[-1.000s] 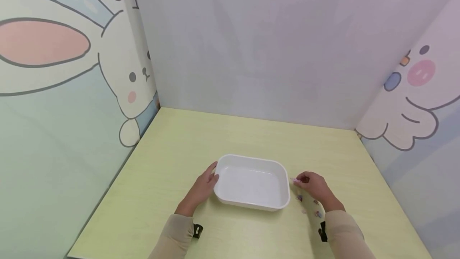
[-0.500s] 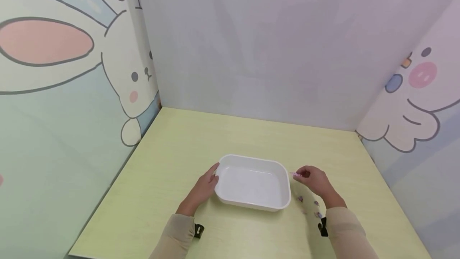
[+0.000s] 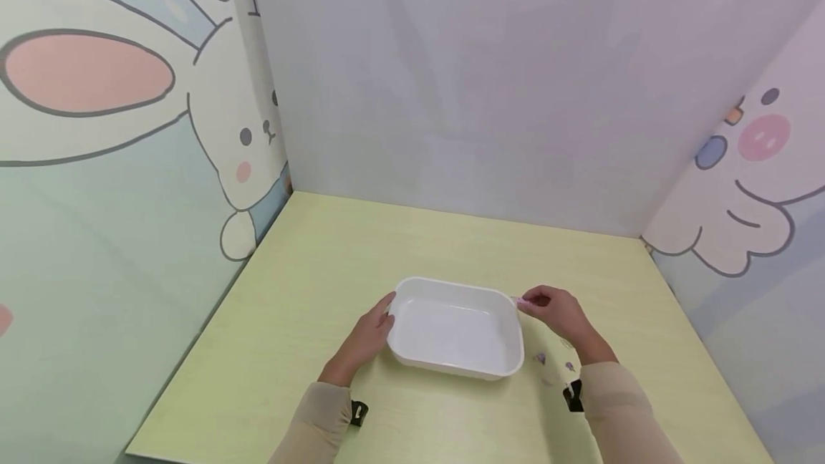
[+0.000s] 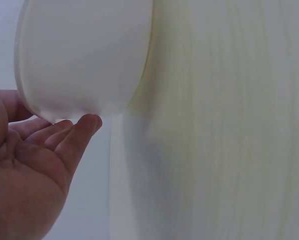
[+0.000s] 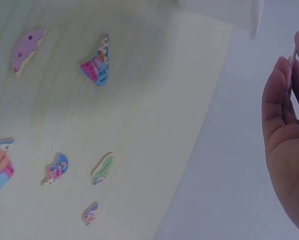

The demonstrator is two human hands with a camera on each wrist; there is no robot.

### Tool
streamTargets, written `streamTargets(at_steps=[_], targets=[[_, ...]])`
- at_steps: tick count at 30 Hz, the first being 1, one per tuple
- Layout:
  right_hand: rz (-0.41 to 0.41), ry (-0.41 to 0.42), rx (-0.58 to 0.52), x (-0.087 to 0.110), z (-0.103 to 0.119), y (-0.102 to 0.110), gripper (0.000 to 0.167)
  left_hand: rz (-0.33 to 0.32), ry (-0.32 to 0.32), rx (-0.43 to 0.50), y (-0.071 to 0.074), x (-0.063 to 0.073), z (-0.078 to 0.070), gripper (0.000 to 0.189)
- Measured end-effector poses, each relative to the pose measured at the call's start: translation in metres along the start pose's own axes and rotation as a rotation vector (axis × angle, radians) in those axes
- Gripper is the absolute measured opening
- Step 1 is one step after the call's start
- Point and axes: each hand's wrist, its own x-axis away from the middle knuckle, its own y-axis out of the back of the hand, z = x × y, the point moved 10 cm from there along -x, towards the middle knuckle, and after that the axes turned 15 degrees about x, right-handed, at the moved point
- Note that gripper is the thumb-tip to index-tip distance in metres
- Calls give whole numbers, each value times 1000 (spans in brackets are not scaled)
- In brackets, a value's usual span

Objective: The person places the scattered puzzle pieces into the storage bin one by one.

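Observation:
A white rectangular dish (image 3: pixel 454 331) with rounded corners stands in the middle of the head view. At its left end, my left hand (image 3: pixel 364 342) grips the rim; the left wrist view has the fingers (image 4: pixel 82 135) against its outer wall. My right hand (image 3: pixel 557 310) pinches a small, thin, flat pinkish piece (image 3: pixel 523 302) between thumb and fingertips, close to the dish's far right corner. Seen edge-on in the right wrist view, the piece (image 5: pixel 293 57) is mostly covered by fingers. Below that hand lie several flat coloured pieces, among them a purple one (image 5: pixel 27 49) and a blue-and-pink pointed one (image 5: pixel 98 62).
The pale yellow tabletop (image 3: pixel 387 235) meets a plain grey-white wall (image 3: pixel 451 92) at the back. Side panels with cartoon animals (image 3: pixel 235 142) close off left and right. A small green-and-white piece (image 5: pixel 103 168) and a blue-and-orange piece (image 5: pixel 56 168) lie nearer the table's edge.
My right hand has moved away from me and slightly left with the pinched piece, from beside the dish's right side to its far right corner. The left hand keeps its place on the dish.

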Motion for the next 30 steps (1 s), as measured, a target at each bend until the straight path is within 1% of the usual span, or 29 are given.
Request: streamTargets(at_steps=[4, 13, 20, 23, 30], targets=[[21, 12, -3, -5, 14, -1, 29, -5, 5, 4, 1, 0, 1, 51], [84, 42, 4, -17, 44, -11, 27, -16, 7, 9, 2, 0, 1, 50], [106, 87, 8, -26, 71, -17, 22, -9, -8, 17, 2, 0, -1, 50], [118, 106, 14, -30, 81, -22, 21, -11, -4, 25, 3, 0, -1, 51], [150, 159, 28, -36, 104, -32, 18, -8, -2, 40, 4, 0, 4, 51]])
